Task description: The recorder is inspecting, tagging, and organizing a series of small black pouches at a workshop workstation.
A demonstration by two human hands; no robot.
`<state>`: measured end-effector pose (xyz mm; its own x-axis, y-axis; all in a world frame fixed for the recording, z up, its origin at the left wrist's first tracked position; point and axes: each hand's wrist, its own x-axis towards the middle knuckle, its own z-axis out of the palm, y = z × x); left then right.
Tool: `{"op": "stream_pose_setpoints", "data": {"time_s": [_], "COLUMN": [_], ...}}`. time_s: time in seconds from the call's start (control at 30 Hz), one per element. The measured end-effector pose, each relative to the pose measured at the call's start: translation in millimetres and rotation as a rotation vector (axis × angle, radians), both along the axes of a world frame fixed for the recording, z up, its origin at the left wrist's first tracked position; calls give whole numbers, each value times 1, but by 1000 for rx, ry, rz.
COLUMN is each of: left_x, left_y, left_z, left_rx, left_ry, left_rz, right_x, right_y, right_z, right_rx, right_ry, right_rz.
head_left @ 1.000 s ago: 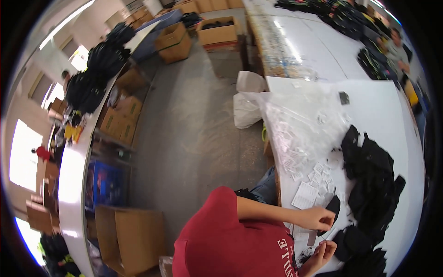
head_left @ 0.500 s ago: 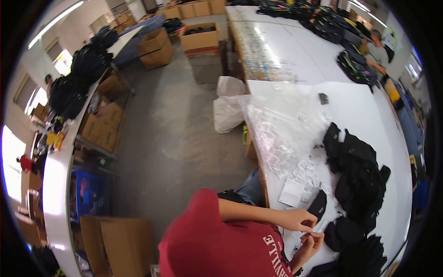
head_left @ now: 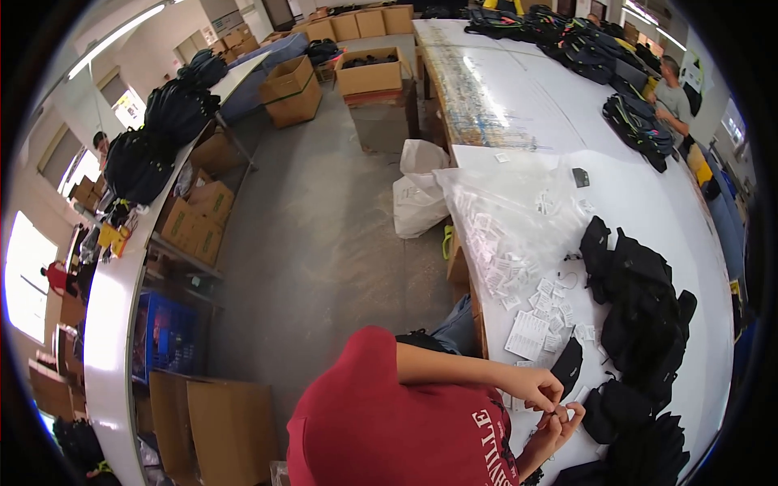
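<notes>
My left hand reaches over the near edge of the white table, thumb and fingers pinched together. Just below it, my right hand is closed too, its fingertips meeting the left ones. Whatever lies between the fingertips is too small to make out. Right beside the hands is a flat black pouch with a small light mark. Small white tags are scattered beyond it, next to a printed white sheet. A clear plastic bag holds many more tags.
Black bags lie heaped along the right of the white table. A white sack stands on the floor by the table's left edge. Cardboard boxes stand farther back. At far right, another person is beside more backpacks.
The whole view has shifted a little, so the scene sits farther right. Both hands stay fingertip to fingertip, with the right hand's fingers slightly more raised.
</notes>
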<state>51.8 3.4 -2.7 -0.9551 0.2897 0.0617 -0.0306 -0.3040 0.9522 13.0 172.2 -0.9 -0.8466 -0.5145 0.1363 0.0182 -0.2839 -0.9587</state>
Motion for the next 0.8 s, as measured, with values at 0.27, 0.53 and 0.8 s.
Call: {"op": "stream_pose_setpoints", "data": {"time_s": [0.27, 0.53, 0.8], "left_x": [0, 8, -11], "left_y": [-6, -16, -14], "left_z": [-1, 2, 11], "left_rx": [46, -161, -45], "left_ry": [76, 40, -52], "left_rz": [28, -37, -275], "right_x": [-6, -3, 14], "right_y": [-6, 1, 12], "right_z": [1, -4, -1], "right_rx": [-95, -11, -186], "right_ry": [-121, -166, -265], "right_rz": [128, 179, 81]}}
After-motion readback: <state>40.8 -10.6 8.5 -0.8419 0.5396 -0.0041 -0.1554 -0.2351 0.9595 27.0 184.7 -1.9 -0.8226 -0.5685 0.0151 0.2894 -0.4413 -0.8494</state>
